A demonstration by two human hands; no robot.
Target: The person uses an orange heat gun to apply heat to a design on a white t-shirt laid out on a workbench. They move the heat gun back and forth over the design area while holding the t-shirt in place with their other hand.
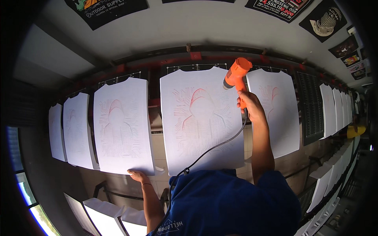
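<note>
My right hand point(249, 105) grips the handle of an orange heat gun point(235, 74), nozzle pointing down-left at the white shirt panel point(201, 126) straight ahead, which carries a faint red hooded-figure print. A black cord point(214, 147) runs from the gun down toward my blue shirt. My left hand point(138, 175) rests flat, fingers spread, on the bottom edge of the neighbouring white printed panel point(122, 126) to the left.
A long row of printing boards runs left and right, each with a white panel, such as a panel point(275, 110) at the right. One bare black gridded board point(312, 106) stands further right. Dark printed shirts point(106, 10) hang above. White boards point(106, 214) sit low at left.
</note>
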